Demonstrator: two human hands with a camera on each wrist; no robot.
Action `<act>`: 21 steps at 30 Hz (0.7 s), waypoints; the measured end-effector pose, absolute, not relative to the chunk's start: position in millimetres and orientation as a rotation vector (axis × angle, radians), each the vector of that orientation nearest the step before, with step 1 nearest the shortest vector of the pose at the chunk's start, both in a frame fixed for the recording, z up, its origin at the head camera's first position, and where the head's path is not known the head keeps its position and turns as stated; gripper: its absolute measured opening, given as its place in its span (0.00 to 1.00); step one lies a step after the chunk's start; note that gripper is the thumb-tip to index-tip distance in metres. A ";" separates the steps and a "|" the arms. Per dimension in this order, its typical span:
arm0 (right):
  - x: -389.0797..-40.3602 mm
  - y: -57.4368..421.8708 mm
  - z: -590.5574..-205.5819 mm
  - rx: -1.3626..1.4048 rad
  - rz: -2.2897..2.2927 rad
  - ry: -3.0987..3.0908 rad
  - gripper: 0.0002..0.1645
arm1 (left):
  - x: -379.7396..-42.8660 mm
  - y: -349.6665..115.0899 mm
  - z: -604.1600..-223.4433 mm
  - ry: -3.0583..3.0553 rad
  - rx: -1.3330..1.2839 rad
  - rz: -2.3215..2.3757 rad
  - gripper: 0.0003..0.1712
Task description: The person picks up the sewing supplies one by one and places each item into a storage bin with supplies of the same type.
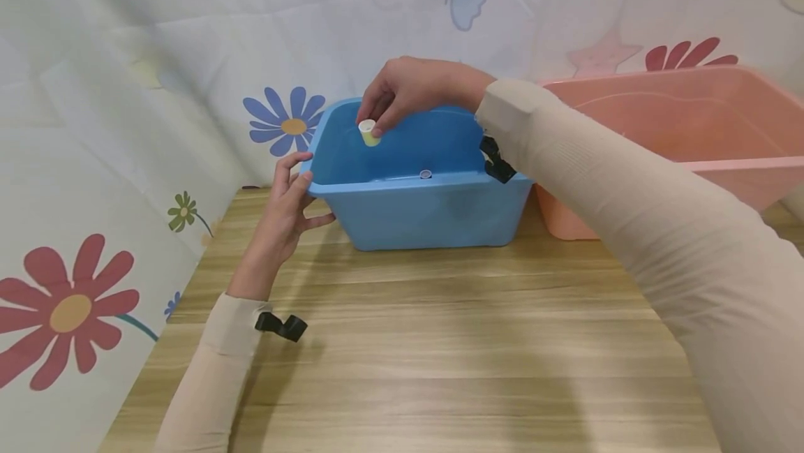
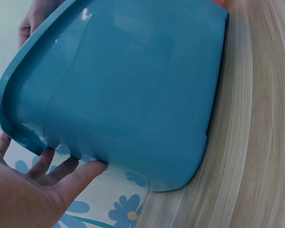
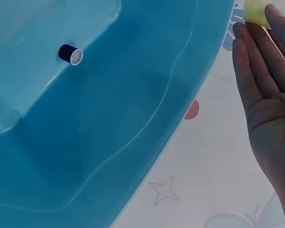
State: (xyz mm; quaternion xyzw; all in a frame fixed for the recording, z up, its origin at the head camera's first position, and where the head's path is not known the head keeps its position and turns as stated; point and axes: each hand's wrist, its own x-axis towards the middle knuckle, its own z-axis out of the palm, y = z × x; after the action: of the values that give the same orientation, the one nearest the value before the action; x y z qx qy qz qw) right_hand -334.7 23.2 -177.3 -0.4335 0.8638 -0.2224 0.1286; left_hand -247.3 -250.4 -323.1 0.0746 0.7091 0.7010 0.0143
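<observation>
My left hand [image 1: 285, 219] grips the left end of a blue plastic tub [image 1: 433, 216]. In the left wrist view its thumb is at the rim and the other fingers [image 2: 80, 176] press the outer wall from below. My right hand [image 1: 414, 90] is over the tub's opening, pinching a small yellow spool [image 1: 370, 135] with a white, hollow end between thumb and fingertips. Only part of that spool shows at the top edge of the right wrist view. A dark spool [image 3: 70, 55] with a white end lies on the tub floor.
A pink tub [image 1: 741, 167] stands to the right of the blue one, partly behind the right sleeve [image 1: 615, 181]. Both tubs stand on a wood-grain table [image 1: 452, 341]. A white cloth [image 1: 188, 55] with flowers and butterflies hangs behind and at the left.
</observation>
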 end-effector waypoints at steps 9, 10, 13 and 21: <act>-334.7 23.2 -177.9 -1.270 -0.678 2.493 0.24 | -247.0 -250.2 -322.9 2.198 0.240 2.193 0.22; -335.0 23.7 -177.8 -1.272 -0.684 2.489 0.24 | -247.1 -250.4 -323.1 2.197 0.242 2.193 0.23; -334.9 26.0 -177.3 -1.285 -0.689 2.490 0.23 | -247.1 -250.6 -323.6 2.204 0.234 2.189 0.23; -328.5 36.8 -175.2 -1.331 -0.679 2.495 0.22 | -247.5 -253.1 -324.0 2.218 0.276 2.171 0.22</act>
State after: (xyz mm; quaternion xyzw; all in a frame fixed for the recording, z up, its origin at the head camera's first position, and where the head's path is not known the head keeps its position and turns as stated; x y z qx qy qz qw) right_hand -328.5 36.8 -175.2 -0.4547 0.8520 -0.2318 0.1164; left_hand -247.5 -253.1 -324.0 0.0884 0.7117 0.6968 0.0129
